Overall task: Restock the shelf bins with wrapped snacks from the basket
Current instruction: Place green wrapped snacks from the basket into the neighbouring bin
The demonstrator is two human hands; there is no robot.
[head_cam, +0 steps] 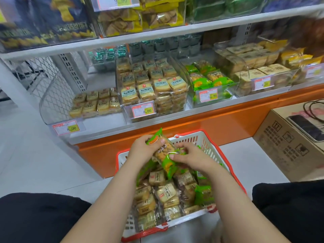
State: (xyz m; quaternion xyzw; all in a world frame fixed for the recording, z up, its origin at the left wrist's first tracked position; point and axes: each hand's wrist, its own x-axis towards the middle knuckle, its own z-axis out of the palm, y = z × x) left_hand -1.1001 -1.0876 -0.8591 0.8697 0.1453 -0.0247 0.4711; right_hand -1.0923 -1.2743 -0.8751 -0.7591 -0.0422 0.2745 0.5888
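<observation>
The person crouches before the shelf and has the basket on the floor between the knees. Both hands are over it with green packets. The left hand has its fingers curled around a green packet, the thumb pressed on the upper end of the wrapper. The right hand has its fingers bent and closed on the lower green end, where a second packet seems to lie against the first; I cannot tell exactly how many are held.

I think the step is to gather green packets and carry them to their bin. To do it well, the person should hold the packets by the body and not only by the thin wrapper end, because the wrapper is slippery and can slide out. The matching green-packet bin is at about one o'clock from the hands, with the tag 12.80, and it looks only partly filled. Packets should go in flat, label up, like the ones already there.

The shelf has clear bins side by side. The middle bin at twelve o'clock is nearly full with yellow packets; the left bin at eleven o'clock is low. The floor is pale tile, and the shelf base is orange. A cardboard box stands at three o'clock with a phone on top.
</observation>
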